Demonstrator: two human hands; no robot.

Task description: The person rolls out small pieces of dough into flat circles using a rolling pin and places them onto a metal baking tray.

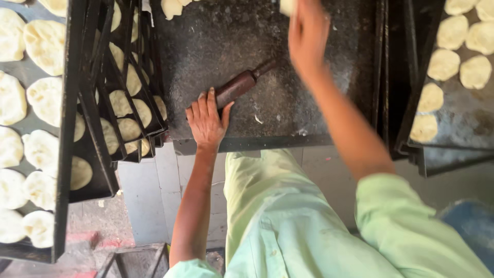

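My left hand [207, 119] lies flat on the near end of a dark brown rolling pin [241, 85], which rests slanted on a dark stone slab [298, 87]. My right hand [307, 37] is raised over the far part of the slab and grips a pale dough piece [286, 6] at the top edge of the view. Only a small part of that dough shows above the fingers. A small scrap of dough [258, 119] lies on the slab near the front edge.
A stack of black metal trays [77, 128] with flat rolled dough rounds [45, 44] stands at the left. Another tray [463, 128] with smaller dough rounds [443, 64] sits at the right. More dough [171, 7] lies at the slab's far edge.
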